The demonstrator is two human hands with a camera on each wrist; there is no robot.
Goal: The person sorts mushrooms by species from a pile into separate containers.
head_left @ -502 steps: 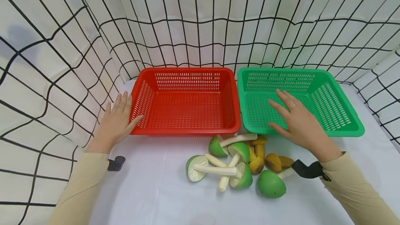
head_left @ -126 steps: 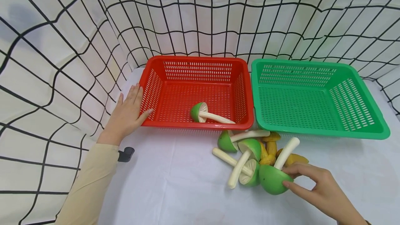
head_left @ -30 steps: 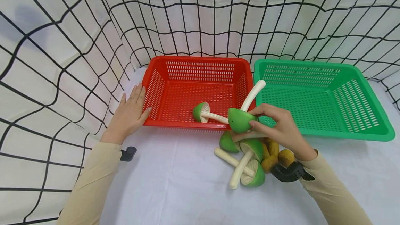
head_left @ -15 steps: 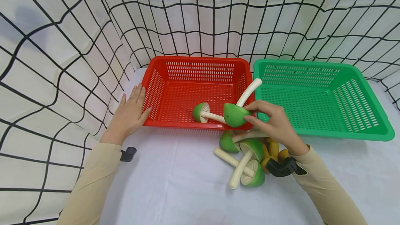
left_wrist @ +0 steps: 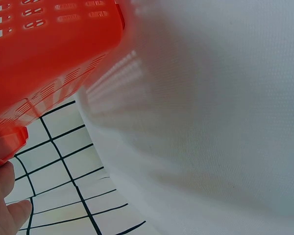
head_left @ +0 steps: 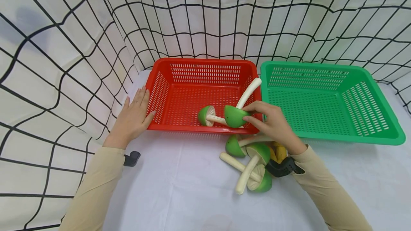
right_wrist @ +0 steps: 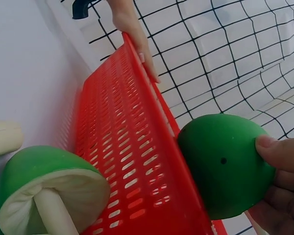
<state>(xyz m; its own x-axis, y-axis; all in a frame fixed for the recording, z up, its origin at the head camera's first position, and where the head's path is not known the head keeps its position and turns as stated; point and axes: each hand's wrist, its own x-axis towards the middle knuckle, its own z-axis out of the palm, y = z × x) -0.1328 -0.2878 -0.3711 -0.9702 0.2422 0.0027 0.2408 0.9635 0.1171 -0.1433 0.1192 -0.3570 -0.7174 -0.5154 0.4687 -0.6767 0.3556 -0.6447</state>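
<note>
My right hand (head_left: 271, 122) pinches a green-capped mushroom (head_left: 236, 116) by the edge of its cap, its white stem pointing up and to the right. In the head view this mushroom overlaps the near right part of the red basket (head_left: 189, 128); in the right wrist view its cap is right at the basket's rim. Another green mushroom (head_left: 206, 116) lies inside that basket, its stem partly hidden behind the held cap. My left hand (head_left: 133, 115) rests with straight fingers on the red basket's left rim, the thumb over the near corner.
Several green mushrooms (head_left: 264, 181) lie heaped on the white cloth in front of the baskets. Yellow-brown mushrooms (head_left: 280, 152) are beside them, partly hidden by the right wrist. A green basket (head_left: 353, 138) stands to the right of the red one. Black wire grid (head_left: 219, 20) encloses the back and sides.
One mushroom went into the red basket earlier. The right hand has since picked up another from the table and carried it left to the red basket. The left hand stays at the rim.
</note>
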